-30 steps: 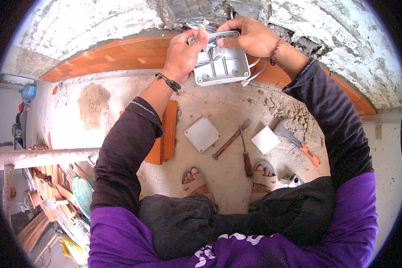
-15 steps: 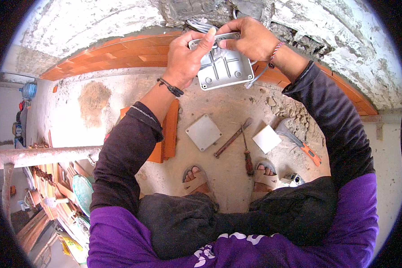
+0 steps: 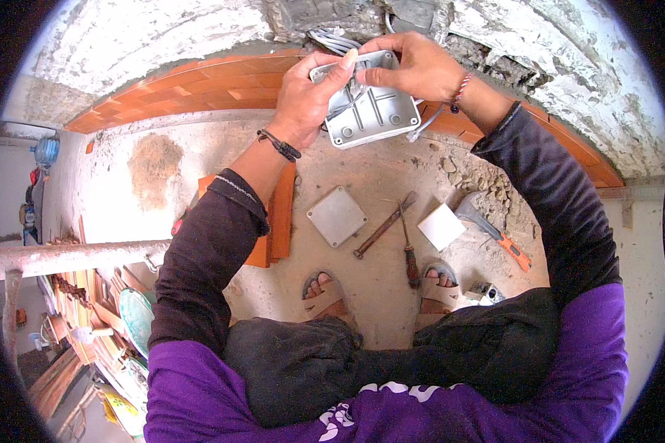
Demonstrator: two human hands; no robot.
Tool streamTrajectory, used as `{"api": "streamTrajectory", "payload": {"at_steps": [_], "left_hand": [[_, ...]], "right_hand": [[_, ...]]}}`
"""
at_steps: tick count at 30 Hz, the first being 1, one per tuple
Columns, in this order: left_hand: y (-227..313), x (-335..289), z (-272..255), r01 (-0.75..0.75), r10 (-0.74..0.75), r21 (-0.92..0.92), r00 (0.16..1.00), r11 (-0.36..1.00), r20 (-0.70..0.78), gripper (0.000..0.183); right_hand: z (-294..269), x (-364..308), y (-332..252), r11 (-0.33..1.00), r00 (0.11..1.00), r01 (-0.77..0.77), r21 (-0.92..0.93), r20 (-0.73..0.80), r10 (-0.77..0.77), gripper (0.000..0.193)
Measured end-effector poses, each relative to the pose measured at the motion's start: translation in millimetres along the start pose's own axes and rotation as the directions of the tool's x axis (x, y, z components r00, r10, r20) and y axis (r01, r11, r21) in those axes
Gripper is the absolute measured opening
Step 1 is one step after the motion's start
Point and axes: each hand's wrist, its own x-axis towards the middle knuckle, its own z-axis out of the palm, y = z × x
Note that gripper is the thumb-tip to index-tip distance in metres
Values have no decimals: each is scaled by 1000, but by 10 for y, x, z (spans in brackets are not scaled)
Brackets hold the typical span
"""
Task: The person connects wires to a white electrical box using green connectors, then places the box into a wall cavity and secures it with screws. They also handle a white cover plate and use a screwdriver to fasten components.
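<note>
A grey rectangular junction box, its lid off, is held up near the wall with its inside facing me. My left hand grips its left side, thumb over the upper rim. At the top edge my right hand is closed, thumb and fingers meeting inside the box on something I cannot make out, close to a clear plastic-like piece. Grey cables run behind the box from the broken wall. Another cable end hangs by its lower right corner.
On the floor lie a square grey cover, a chisel, a screwdriver, a white tile and a hammer with an orange grip. Orange tiles are stacked under my left forearm. A metal bar stands at the left.
My right hand has shifted slightly, its thumb moving a little at the box's top edge. The left hand and the box stay almost still.
</note>
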Motion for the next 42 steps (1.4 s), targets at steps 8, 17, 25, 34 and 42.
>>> {"api": "streamTrajectory", "payload": {"at_steps": [8,17,25,34,42], "left_hand": [[-43,77,-27,18,-19,19,999,1000,32,34],[63,226,-97,-103,11,302,956,948,292,39],[130,273,-85,-101,9,269,946,958,325,39],[62,397,-266,-490,244,484,840,725,484,46],[319,462,-438,-329,173,700,943,634,286,42]], "right_hand": [[-43,-64,-47,997,1000,4,75,28,-7,57],[-96,-87,117,986,986,164,-36,7,-164,52],[-83,-139,-3,984,992,124,-127,4,-124,41],[-45,-257,-109,995,993,52,-89,-99,-61,31],[-38,-219,-31,976,980,117,-183,-140,-144,28]]}}
